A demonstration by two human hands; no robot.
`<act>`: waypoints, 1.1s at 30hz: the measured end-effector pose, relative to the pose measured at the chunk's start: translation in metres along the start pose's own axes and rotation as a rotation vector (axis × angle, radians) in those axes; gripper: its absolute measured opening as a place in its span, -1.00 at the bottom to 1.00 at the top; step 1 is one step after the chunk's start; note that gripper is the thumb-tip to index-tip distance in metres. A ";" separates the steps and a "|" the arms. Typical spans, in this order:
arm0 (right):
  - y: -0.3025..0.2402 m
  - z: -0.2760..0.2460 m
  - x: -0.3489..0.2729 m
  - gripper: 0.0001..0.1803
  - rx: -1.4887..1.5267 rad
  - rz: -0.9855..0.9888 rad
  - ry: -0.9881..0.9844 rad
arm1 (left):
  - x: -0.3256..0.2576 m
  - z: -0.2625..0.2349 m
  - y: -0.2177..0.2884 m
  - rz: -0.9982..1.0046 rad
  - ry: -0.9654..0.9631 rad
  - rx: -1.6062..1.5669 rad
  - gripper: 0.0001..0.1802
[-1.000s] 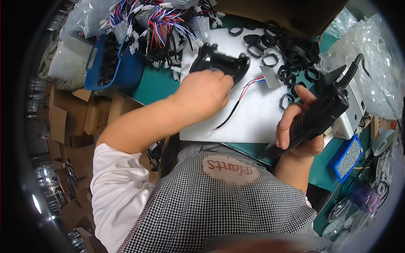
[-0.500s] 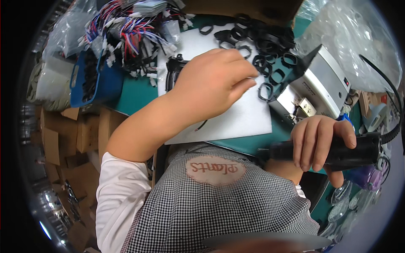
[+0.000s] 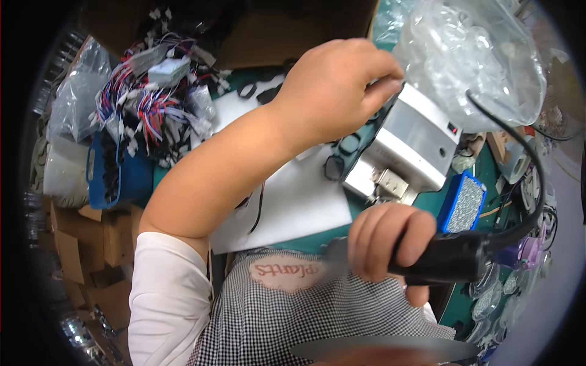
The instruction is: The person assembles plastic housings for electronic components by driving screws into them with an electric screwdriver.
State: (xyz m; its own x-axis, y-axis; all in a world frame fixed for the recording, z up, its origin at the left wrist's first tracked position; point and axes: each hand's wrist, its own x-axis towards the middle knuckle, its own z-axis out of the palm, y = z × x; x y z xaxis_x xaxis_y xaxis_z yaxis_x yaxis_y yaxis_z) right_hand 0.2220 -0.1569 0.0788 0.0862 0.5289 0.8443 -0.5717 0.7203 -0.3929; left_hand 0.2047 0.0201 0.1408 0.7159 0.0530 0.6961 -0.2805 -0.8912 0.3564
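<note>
My left hand (image 3: 339, 88) reaches over the far part of the bench, thumb and forefinger pinched together beside the upper end of a silver machine (image 3: 421, 137). Whatever might be between those fingertips is too small or hidden to make out. My right hand (image 3: 390, 244) is wrapped round a black electric screwdriver (image 3: 448, 256), held level in front of my apron; its front end is smeared by motion. A white foam sheet (image 3: 293, 201) lies under my left forearm, with a thin dark wire (image 3: 260, 210) on it. Black rings (image 3: 334, 168) lie between the sheet and the machine.
A blue tray of small metal parts (image 3: 464, 204) sits right of the machine. Wire bundles (image 3: 152, 97) and a blue basket (image 3: 125, 177) stand at left. A clear bag (image 3: 470, 55) fills the back right. The screwdriver's black cable (image 3: 528, 152) arcs along the right.
The view has shifted. My left hand has moved right and away from me, toward the machine's upper end. My right hand has brought the screwdriver left, in front of my apron.
</note>
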 end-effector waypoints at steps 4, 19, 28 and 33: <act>0.004 0.009 -0.002 -0.41 -0.054 -0.053 0.029 | 0.071 0.012 0.006 0.165 0.094 0.022 -0.87; -0.001 0.002 -0.006 -0.27 -0.070 -0.022 0.104 | 0.163 0.070 -0.022 0.016 -0.520 0.451 -0.61; 0.015 0.010 -0.017 -0.12 -0.009 -0.003 0.164 | 0.133 0.006 -0.016 0.039 -0.369 0.216 -0.72; 0.017 0.015 -0.017 -0.14 0.033 0.011 0.245 | 0.080 -0.033 -0.018 -0.372 -0.285 -0.613 -0.79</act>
State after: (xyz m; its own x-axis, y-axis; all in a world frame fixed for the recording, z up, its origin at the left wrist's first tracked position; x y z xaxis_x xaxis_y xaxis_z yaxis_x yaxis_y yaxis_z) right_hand 0.1982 -0.1599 0.0633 0.2728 0.6323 0.7251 -0.5993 0.7013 -0.3860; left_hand 0.2459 0.0549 0.2105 0.9460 0.1082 0.3057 -0.2341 -0.4244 0.8747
